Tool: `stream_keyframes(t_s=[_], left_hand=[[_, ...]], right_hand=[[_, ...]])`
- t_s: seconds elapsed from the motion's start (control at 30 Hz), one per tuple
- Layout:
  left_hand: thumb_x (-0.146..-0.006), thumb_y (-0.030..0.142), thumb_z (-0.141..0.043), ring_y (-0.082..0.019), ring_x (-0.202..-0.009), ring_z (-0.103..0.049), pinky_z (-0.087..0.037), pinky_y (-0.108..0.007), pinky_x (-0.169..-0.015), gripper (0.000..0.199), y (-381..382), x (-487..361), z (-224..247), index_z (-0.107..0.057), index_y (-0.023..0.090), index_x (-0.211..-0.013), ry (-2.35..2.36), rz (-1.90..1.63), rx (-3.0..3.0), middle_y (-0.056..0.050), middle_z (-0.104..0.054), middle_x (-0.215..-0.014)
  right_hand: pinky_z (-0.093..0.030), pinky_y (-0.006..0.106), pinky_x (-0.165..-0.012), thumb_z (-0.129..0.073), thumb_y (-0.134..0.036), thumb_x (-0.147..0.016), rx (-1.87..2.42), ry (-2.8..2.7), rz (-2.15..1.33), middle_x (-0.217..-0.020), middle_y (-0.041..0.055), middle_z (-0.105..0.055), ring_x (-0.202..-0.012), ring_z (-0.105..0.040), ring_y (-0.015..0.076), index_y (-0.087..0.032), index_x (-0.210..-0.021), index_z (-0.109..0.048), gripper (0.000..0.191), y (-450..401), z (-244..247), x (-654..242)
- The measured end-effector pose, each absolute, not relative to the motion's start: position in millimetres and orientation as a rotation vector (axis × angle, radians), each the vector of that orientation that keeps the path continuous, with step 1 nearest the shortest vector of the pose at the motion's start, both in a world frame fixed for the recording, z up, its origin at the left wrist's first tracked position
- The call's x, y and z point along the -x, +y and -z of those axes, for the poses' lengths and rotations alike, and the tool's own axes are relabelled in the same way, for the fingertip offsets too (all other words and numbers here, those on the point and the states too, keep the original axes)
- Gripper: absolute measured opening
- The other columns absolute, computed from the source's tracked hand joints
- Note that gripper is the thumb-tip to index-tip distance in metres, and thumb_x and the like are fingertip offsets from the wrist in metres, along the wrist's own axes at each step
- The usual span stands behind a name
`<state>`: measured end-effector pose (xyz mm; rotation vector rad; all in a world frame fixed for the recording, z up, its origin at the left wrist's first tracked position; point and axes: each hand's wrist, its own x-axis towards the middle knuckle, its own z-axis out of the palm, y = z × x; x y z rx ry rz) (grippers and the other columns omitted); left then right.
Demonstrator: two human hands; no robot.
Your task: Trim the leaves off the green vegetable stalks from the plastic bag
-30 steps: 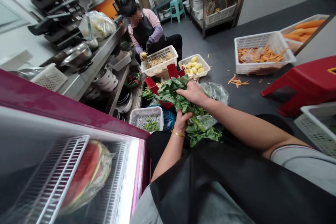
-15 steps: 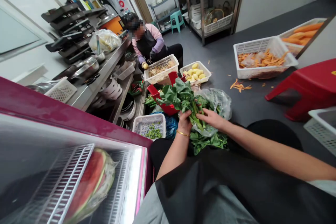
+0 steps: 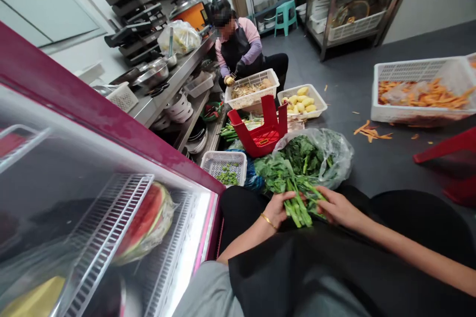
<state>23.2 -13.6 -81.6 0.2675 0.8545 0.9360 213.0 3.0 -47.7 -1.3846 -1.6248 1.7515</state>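
Wrapped around the stalks of a bunch of leafy greens [image 3: 296,204] is my left hand [image 3: 277,210], with a gold bracelet at its wrist. The leaves point away from me and the cut ends toward my lap. To the right, my right hand [image 3: 337,206] pinches a single stalk of greens [image 3: 311,189] beside the bunch. Just beyond both hands lies an open clear plastic bag [image 3: 341,151] with more greens [image 3: 301,151] in it. A white basket [image 3: 242,178] with small green pieces stands to the left of the bunch.
An upturned red stool [image 3: 260,146] stands beyond the bag. Farther off, a co-worker [image 3: 241,42] peels over a basket of peelings [image 3: 273,77], near a basket of potatoes [image 3: 320,104]. Left is an open fridge [image 3: 148,143]; right, a crate of orange peelings [image 3: 383,109].
The bunch has come down and closer to my lap, both hands with it. My right hand now pinches a separate stalk. The view has shifted, so the surroundings sit farther right.
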Motion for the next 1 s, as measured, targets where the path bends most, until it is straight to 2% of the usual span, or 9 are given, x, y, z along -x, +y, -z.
stream_keyframes(t_s=[0.13,0.23,0.37,0.5,0.57,0.67,0.83,0.9,1.0], left_hand=[[-0.057,0.032,-0.072,-0.022,-0.068,-0.067,-0.050,-0.033,-0.068,0.034,-10.3,6.3,68.9,-0.067,0.011,-0.084,0.731,-1.049,-0.266,-0.009,-0.068,-0.071],[-0.056,0.033,-0.072,-0.023,-0.082,-0.066,-0.050,-0.038,-0.079,0.040,1.5,10.2,42.2,-0.066,0.017,-0.092,0.675,-1.275,-0.378,-0.005,-0.067,-0.078],[-0.051,0.029,-0.075,-0.031,-0.107,-0.061,-0.050,-0.043,-0.085,0.042,12.2,-11.8,24.1,-0.065,0.019,-0.091,0.681,-1.261,-0.492,-0.008,-0.069,-0.095],[-0.047,0.030,-0.077,-0.035,-0.098,-0.065,-0.050,-0.049,-0.083,0.046,11.8,-31.9,29.4,-0.066,0.017,-0.091,0.752,-1.132,-0.406,-0.009,-0.071,-0.084],[-0.046,0.029,-0.077,-0.034,-0.092,-0.066,-0.050,-0.049,-0.082,0.048,10.2,-31.4,29.0,-0.066,0.016,-0.091,0.781,-1.128,-0.391,-0.008,-0.070,-0.078],[-0.048,0.031,-0.076,-0.032,-0.088,-0.067,-0.050,-0.046,-0.081,0.047,7.8,-21.8,19.7,-0.066,0.015,-0.091,0.734,-1.071,-0.427,-0.010,-0.071,-0.080],[-0.050,0.038,-0.074,-0.028,-0.081,-0.068,-0.052,-0.040,-0.071,0.048,5.8,-14.9,5.1,-0.066,0.018,-0.093,0.626,-1.086,-0.444,-0.012,-0.071,-0.094],[-0.050,0.038,-0.074,-0.032,-0.083,-0.068,-0.052,-0.043,-0.070,0.049,6.4,-18.7,4.8,-0.065,0.017,-0.093,0.682,-1.031,-0.457,-0.012,-0.071,-0.090],[-0.052,0.039,-0.072,-0.033,-0.085,-0.068,-0.053,-0.042,-0.070,0.051,7.7,-23.3,6.5,-0.064,0.016,-0.097,0.770,-1.045,-0.444,-0.012,-0.071,-0.085]], right_hand=[[-0.028,0.025,-0.035,-0.062,-0.036,-0.060,1.434,-1.045,-1.455,-0.061,-0.0011,-0.055,-0.038,-0.039,0.0109,-0.024,-0.099,-0.051,0.041,35.5,34.6,-248.7],[-0.036,0.026,-0.040,-0.070,-0.033,-0.057,1.354,-0.976,-1.279,-0.065,0.0003,-0.054,-0.047,-0.047,0.0127,-0.024,-0.093,-0.057,0.040,62.5,17.4,-245.8],[-0.046,0.028,-0.051,-0.060,-0.048,-0.066,1.250,-1.059,-1.355,-0.075,0.0027,-0.061,-0.063,-0.058,0.0169,-0.019,-0.089,-0.061,0.036,72.7,13.8,-191.2],[-0.050,0.032,-0.064,-0.057,-0.045,-0.072,1.174,-1.238,-1.191,-0.098,0.0069,-0.065,-0.083,-0.061,0.0199,-0.019,-0.095,-0.064,0.036,62.1,28.9,-145.2],[-0.051,0.032,-0.064,-0.059,-0.044,-0.073,1.131,-1.325,-1.139,-0.102,0.0069,-0.064,-0.079,-0.062,0.0183,-0.020,-0.098,-0.063,0.035,58.5,31.0,-144.8],[-0.049,0.028,-0.056,-0.064,-0.044,-0.072,1.096,-1.198,-1.173,-0.091,0.0027,-0.063,-0.063,-0.059,0.0141,-0.022,-0.104,-0.057,0.039,61.3,22.3,-167.0],[-0.035,0.023,-0.041,-0.066,-0.052,-0.069,1.137,-1.095,-1.337,-0.073,0.0011,-0.062,-0.050,-0.052,0.0118,-0.020,-0.091,-0.055,0.040,69.9,1.3,-198.6],[-0.034,0.024,-0.043,-0.064,-0.053,-0.071,1.181,-1.338,-1.408,-0.065,0.0009,-0.061,-0.049,-0.049,0.0118,-0.018,-0.081,-0.060,0.037,70.8,-2.6,-194.6],[-0.042,0.027,-0.056,-0.061,-0.049,-0.076,1.211,-1.581,-1.129,-0.060,0.0009,-0.059,-0.058,-0.053,0.0141,-0.017,-0.070,-0.066,0.033,70.0,-2.7,-179.4]])
